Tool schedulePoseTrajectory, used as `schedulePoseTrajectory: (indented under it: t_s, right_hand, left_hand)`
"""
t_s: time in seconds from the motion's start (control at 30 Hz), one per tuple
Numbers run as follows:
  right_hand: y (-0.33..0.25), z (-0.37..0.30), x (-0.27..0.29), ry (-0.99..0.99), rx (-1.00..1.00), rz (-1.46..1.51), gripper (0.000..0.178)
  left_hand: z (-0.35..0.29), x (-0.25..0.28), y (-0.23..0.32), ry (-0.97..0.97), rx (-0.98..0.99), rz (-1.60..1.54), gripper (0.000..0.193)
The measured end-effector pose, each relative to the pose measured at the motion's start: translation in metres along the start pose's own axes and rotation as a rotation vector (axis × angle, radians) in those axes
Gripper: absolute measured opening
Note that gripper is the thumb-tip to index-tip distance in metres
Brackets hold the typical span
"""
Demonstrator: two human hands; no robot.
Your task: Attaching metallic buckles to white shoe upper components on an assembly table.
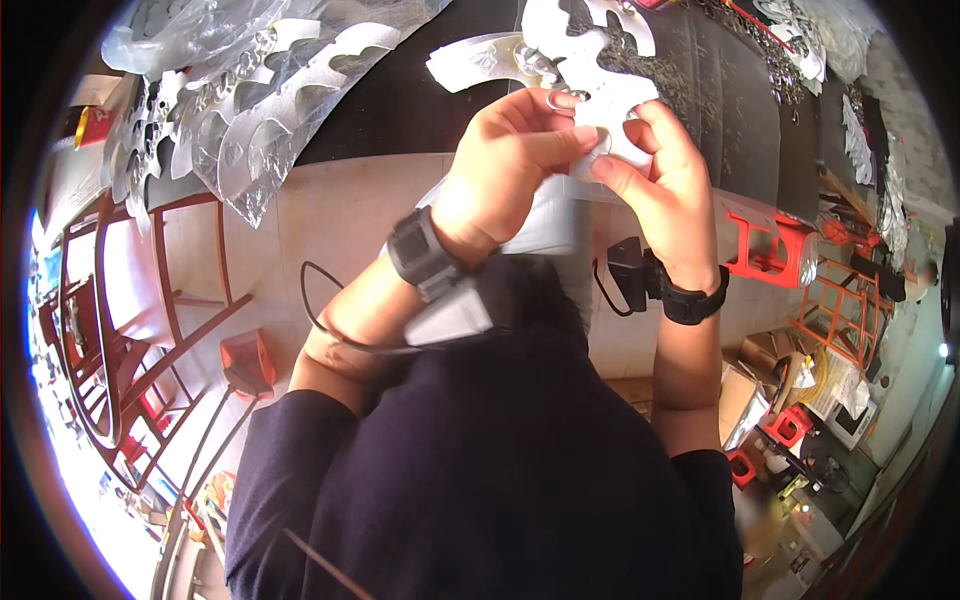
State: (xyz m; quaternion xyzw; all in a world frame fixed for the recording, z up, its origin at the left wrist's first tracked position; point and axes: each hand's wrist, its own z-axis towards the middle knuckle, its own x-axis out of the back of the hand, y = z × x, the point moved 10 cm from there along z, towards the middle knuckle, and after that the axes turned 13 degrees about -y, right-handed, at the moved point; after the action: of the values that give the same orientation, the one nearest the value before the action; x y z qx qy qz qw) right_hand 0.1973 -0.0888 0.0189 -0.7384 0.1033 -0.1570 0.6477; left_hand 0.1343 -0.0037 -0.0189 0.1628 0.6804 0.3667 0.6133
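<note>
A white, flat piece with scalloped, wavy edges (618, 92) is held between my two hands over the near edge of a dark table (400, 112). My left hand (512, 150) is closed on its left side, thumb pressed near the lower part, with a ring on one finger. My right hand (668, 170) pinches the right side between thumb and bent fingers. Whether something small lies between the fingertips cannot be made out. Just beyond, a curved white strip (478, 62) rests on the table, beside small shiny metal bits (538, 66).
Clear plastic bags (250, 165) with more scalloped white pieces cover the table's left end. Small shiny pieces (790, 85) lie along its right part. A red plastic stool (775, 250) stands under the table at right; a wooden chair (165, 270) is at left. A cable (318, 310) loops by my left forearm.
</note>
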Motion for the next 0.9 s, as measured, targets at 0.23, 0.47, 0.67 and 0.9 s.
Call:
schedulePoseTrajectory:
  t_s: [0.23,0.47,0.67,0.9]
  right_hand:
    - [-0.016,0.003,0.002,-0.070,0.089,0.193,0.046]
    - [0.000,-0.016,0.017,-0.080,0.071,0.202,0.040]
    - [0.008,-0.044,0.073,0.167,-0.017,0.125,0.037]
    - [0.018,-0.081,0.223,0.150,-0.076,-0.066,0.040]
  left_hand:
    - [0.007,-0.021,-0.020,-0.122,0.227,-0.470,0.017]
    - [-0.003,-0.013,-0.016,-0.002,0.099,0.216,0.029]
    - [-0.001,-0.064,-0.023,-0.273,0.122,0.655,0.048]
    - [0.011,-0.009,0.071,0.160,-0.345,1.603,0.035]
